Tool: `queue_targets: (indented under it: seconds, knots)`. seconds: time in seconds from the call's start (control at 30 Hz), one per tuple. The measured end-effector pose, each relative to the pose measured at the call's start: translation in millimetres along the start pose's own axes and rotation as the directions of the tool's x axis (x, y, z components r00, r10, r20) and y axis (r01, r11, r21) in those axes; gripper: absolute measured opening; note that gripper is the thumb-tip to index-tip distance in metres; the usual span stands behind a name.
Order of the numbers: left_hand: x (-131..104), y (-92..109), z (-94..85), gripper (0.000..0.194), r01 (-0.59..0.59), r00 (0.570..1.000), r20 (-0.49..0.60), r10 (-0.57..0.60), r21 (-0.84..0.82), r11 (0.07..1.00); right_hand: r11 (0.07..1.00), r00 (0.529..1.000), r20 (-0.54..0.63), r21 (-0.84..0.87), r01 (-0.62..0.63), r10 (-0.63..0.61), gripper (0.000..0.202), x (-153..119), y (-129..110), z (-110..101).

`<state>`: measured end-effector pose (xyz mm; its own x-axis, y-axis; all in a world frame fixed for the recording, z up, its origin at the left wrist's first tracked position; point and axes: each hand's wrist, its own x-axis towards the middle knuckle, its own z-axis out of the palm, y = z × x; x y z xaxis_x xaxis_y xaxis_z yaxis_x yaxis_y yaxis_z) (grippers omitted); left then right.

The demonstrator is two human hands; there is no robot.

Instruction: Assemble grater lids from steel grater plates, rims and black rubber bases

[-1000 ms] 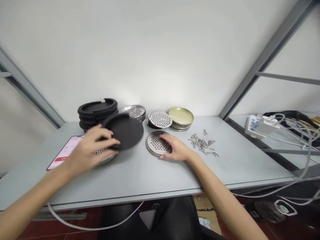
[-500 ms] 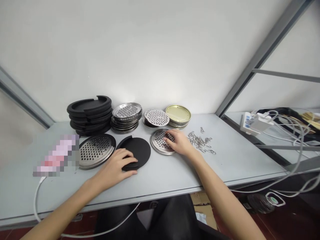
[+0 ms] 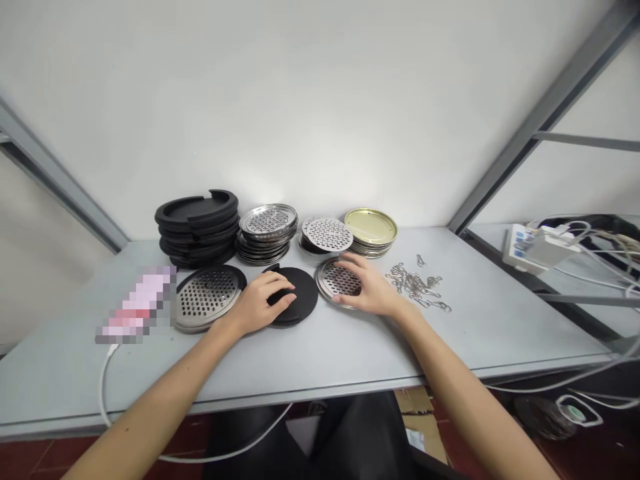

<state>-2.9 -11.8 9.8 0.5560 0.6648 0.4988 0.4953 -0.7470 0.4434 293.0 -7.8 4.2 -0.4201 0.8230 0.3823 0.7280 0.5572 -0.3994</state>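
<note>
My left hand (image 3: 263, 300) rests on a flat round black holder (image 3: 300, 297) with a raised part rim, its fingers loosely spread on the surface. Over a round perforated metal lid (image 3: 345, 280), my right hand (image 3: 369, 288) is spread wide, fingers toward the far rim and thumb at the near rim. Whether it grips the lid I cannot tell. Left of my left hand, another perforated metal lid (image 3: 207, 297) lies with a black rim showing along its far right side. Small metal clips (image 3: 417, 283) lie loose to the right of my right hand.
Along the wall stand a stack of black holders (image 3: 197, 230), a stack of shiny metal lids (image 3: 267, 233), perforated discs (image 3: 327, 233) and gold-coloured dishes (image 3: 371, 227). A blurred pink object (image 3: 137, 303) with a white cable lies left. A power strip (image 3: 540, 247) sits right.
My right hand has spread its fingers wider across the metal lid, thumb now at the near rim. My left hand stays on the black holder. The view has shifted a little left.
</note>
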Motion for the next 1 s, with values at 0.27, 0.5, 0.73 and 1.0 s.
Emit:
queue_targets:
  seconds: [0.27,0.5,0.73,1.0]
  knots:
    - [-5.9,2.4,2.7,0.021,0.065,0.995,-0.087,-0.056,0.116,0.991,0.993,0.99,0.071,-0.019,0.12,-0.118,0.062,1.9,-17.3,13.9]
    - [-10.3,2.3,-4.3,0.05,0.145,0.976,0.134,-0.171,0.187,0.972,0.97,0.971,0.112,-0.1,0.222,-0.21,0.037,1.5,-20.3,12.7]
    - [-10.6,2.1,-3.5,0.052,0.134,0.971,0.163,-0.174,0.227,0.964,0.964,0.965,-0.044,-0.074,0.256,-0.26,0.038,-1.0,-24.0,12.1]
    - [-8.9,3.6,-4.9,0.064,0.116,0.973,0.167,-0.157,0.232,0.966,0.896,0.888,-0.142,0.014,0.444,-0.438,0.038,-4.1,-34.5,31.3]
